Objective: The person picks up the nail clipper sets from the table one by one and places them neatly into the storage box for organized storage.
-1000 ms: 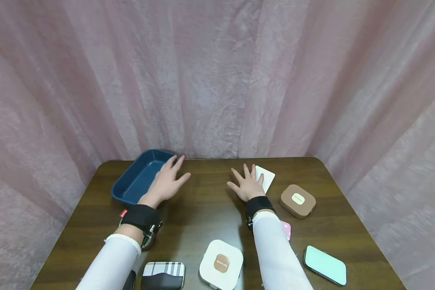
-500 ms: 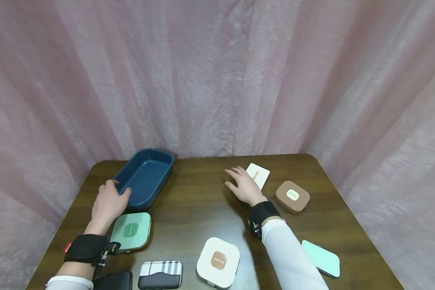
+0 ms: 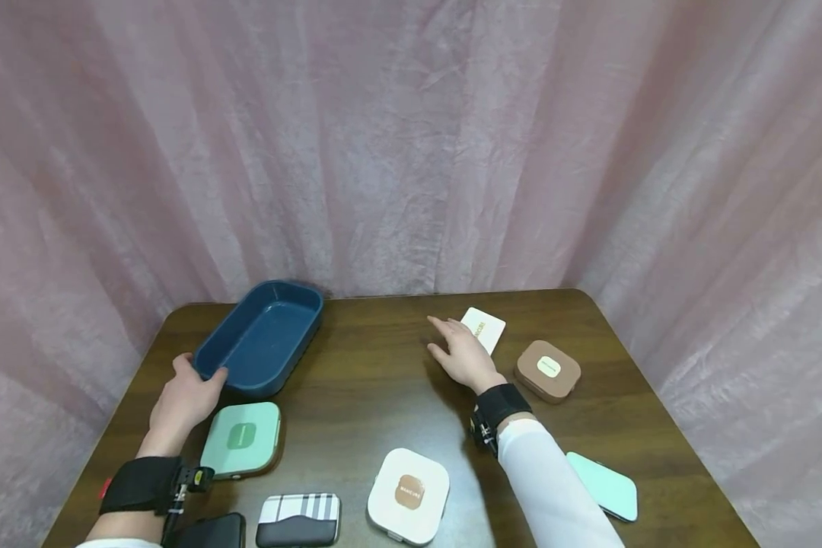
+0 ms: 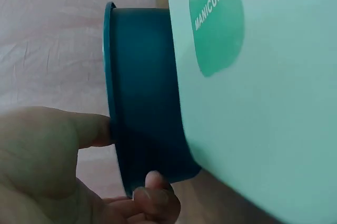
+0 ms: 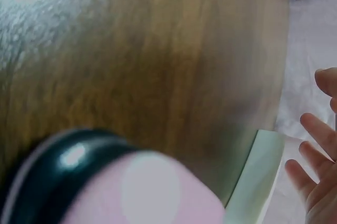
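My left hand [image 3: 186,396] is at the near-left corner of a deep blue rectangular tray [image 3: 260,339]. In the left wrist view, the thumb meets the tray's rim [image 4: 111,76] and the fingers curl round its corner. A mint-green manicure case [image 3: 243,438] lies just in front of the tray, right of the left wrist. My right hand [image 3: 467,354] is over the table with fingers extended, holding nothing. It partly covers a white case with gold lettering [image 3: 488,329]. A brown case with a pale oval label [image 3: 548,371] sits to its right.
A white case with a brown label [image 3: 409,495], a plaid-and-black case [image 3: 297,520] and a black case [image 3: 208,533] lie along the near side. A mint case [image 3: 603,487] is at right. The right wrist view shows a pink case [image 5: 152,192]. A pink curtain [image 3: 383,152] hangs behind.
My left hand has moved from above the tray's right side to its near-left corner, uncovering the mint-green case. The right hand's fingers have turned slightly left. The view has shifted a little.
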A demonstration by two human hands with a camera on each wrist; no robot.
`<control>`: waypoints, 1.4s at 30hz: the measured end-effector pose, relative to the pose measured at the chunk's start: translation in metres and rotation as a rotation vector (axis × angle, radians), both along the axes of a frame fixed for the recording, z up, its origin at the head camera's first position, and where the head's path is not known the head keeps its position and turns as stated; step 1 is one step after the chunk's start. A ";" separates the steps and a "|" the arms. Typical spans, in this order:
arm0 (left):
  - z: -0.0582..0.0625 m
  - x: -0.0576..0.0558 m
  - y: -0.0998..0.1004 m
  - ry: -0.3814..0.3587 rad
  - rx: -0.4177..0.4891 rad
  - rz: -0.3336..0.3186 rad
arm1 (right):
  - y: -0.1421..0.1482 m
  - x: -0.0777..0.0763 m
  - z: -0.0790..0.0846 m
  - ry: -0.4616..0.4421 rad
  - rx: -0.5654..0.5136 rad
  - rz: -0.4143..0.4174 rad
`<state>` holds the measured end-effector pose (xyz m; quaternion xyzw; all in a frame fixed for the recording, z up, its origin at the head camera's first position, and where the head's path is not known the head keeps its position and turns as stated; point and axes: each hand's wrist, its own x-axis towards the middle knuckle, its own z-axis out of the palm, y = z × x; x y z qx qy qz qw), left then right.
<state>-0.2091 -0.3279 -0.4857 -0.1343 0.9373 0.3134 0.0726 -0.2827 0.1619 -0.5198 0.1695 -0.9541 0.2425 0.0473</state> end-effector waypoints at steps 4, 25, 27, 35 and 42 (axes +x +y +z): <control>-0.005 0.002 -0.005 -0.028 0.053 -0.005 | -0.006 0.005 -0.003 -0.003 0.009 0.035; -0.001 -0.011 0.001 0.016 0.004 -0.077 | -0.016 0.008 0.009 0.042 -0.011 0.064; -0.002 -0.013 0.004 0.019 -0.006 -0.090 | -0.015 0.009 0.008 0.038 -0.018 0.062; -0.001 -0.022 0.031 0.052 -0.033 -0.174 | -0.018 0.009 0.007 0.017 -0.035 0.058; -0.003 -0.033 0.054 0.064 -0.083 -0.222 | -0.026 0.011 0.005 0.005 -0.035 0.047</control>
